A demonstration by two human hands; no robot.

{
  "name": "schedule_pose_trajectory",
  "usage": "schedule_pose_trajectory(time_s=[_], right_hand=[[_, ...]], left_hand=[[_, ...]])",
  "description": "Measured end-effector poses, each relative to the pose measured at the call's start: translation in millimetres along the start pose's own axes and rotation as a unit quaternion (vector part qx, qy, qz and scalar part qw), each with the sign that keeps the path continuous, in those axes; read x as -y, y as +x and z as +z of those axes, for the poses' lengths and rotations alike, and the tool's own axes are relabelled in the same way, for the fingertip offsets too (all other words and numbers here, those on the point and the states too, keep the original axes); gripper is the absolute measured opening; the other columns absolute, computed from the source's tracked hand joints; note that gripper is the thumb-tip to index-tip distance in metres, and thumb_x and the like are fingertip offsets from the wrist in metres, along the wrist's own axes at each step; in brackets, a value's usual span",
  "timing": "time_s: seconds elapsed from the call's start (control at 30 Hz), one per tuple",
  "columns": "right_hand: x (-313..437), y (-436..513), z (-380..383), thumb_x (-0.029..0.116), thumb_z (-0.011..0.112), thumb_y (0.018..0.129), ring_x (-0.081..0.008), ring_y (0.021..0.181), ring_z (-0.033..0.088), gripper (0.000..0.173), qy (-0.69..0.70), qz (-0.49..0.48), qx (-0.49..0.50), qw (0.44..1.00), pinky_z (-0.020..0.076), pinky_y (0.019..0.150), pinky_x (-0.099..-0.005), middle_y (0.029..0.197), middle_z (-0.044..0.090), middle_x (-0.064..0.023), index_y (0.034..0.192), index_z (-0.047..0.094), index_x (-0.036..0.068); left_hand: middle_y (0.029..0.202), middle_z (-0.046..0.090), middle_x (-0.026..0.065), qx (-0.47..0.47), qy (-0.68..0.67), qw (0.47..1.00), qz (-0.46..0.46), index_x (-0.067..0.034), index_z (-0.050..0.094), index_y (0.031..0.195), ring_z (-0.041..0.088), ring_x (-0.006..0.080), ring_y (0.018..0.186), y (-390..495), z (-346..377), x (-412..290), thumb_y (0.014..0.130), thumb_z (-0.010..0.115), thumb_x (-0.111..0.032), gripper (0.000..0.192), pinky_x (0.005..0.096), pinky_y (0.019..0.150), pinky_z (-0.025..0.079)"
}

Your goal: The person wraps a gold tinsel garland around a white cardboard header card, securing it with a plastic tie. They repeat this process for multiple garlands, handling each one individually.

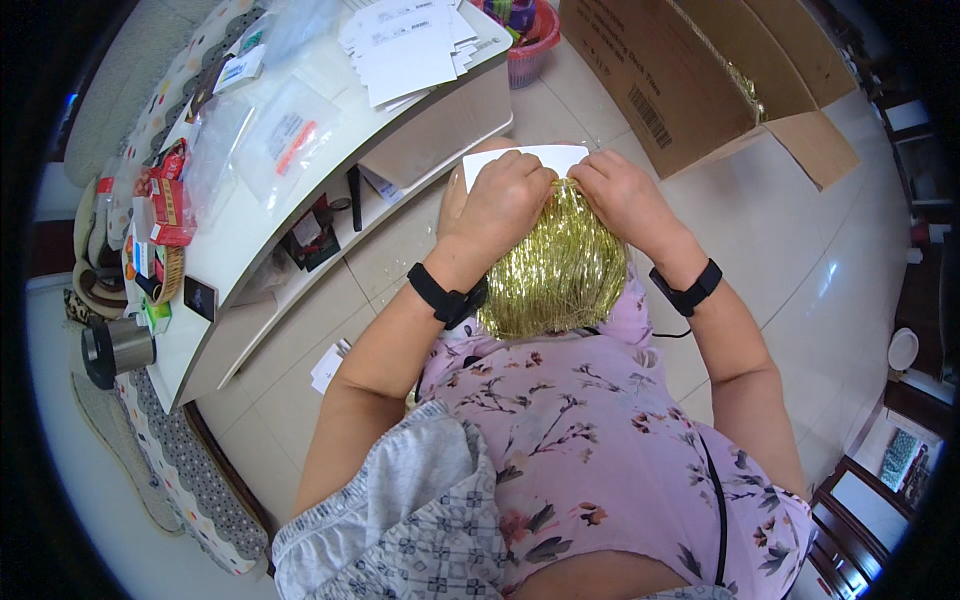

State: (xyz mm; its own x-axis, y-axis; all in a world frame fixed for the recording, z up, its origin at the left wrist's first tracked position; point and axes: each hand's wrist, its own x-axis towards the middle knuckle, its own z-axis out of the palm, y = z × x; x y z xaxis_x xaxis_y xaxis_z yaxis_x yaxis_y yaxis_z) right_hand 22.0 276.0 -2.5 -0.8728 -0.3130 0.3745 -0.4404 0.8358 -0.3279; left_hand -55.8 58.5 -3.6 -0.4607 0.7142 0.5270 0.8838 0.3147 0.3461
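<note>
Gold tinsel fringe [559,270] hangs over my lap, its strands spreading downward from a gathered top edge. My left hand [514,191] pinches that top edge from the left, fingers curled. From the other side, my right hand [611,184] grips the same edge, close to the left. A white card [559,156] lies behind the fringe top, touching both hands, and its lower part is hidden by them and the tinsel. The fingertips are partly covered, so the exact hold on the card cannot be made out.
A white table [300,142] at the left bears stacked white cards [409,56], plastic bags [281,139], a phone [200,298] and a steel kettle [124,351]. An open cardboard box [660,82] stands front right, beside a pink basket [529,60]. Loose cards [328,367] lie low on the left.
</note>
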Motion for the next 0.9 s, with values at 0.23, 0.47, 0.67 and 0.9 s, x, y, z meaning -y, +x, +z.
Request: schedule_pose_trajectory(time_s=[0.23,0.47,0.67,0.9], right_hand=[[-4,-6,-7,0.009,0.07,0.092,-0.0349,0.099,0.067,0.017,0.048,0.012,-0.015,0.999,0.0573,0.085,-0.0456,0.1,0.068,-0.0132,0.109,0.069,0.003],[5,-3,-10,0.012,0.073,0.092,-0.0355,0.104,0.067,0.026,0.037,0.056,0.019,0.998,0.057,0.089,-0.0462,0.109,0.07,-0.0118,0.116,0.071,0.005],[26,10,-13,0.019,0.078,0.089,-0.031,0.11,0.066,0.037,0.069,0.023,-0.03,0.997,0.0546,0.095,-0.0455,0.115,0.072,-0.0087,0.123,0.072,0.008],[29,24,9,0.015,0.077,0.089,-0.0293,0.102,0.063,0.022,0.022,-0.039,-0.008,0.999,0.0504,0.095,-0.0463,0.103,0.069,-0.0075,0.108,0.072,0.008]], left_hand=[[0.093,0.069,0.0089,-0.009,0.018,1.0,-0.02,-0.006,0.077,0.095,0.067,0.03,0.096,-14,-14,5,0.084,0.078,-0.012,0.012,0.0454,0.082,0.054],[0.101,0.07,0.014,0.037,-0.006,0.998,-0.048,-0.002,0.075,0.106,0.067,0.0357,0.103,-19,-19,8,0.088,0.08,-0.013,0.022,0.0473,0.091,0.054],[0.101,0.07,0.0117,-0.004,-0.071,0.991,-0.115,-0.003,0.075,0.105,0.064,0.0345,0.102,-30,-43,12,0.089,0.08,-0.016,0.021,0.0456,0.088,0.052],[0.099,0.069,0.0118,0.02,-0.053,0.994,-0.093,-0.005,0.075,0.106,0.063,0.0354,0.095,-48,-45,24,0.091,0.078,-0.014,0.017,0.0461,0.084,0.051]])
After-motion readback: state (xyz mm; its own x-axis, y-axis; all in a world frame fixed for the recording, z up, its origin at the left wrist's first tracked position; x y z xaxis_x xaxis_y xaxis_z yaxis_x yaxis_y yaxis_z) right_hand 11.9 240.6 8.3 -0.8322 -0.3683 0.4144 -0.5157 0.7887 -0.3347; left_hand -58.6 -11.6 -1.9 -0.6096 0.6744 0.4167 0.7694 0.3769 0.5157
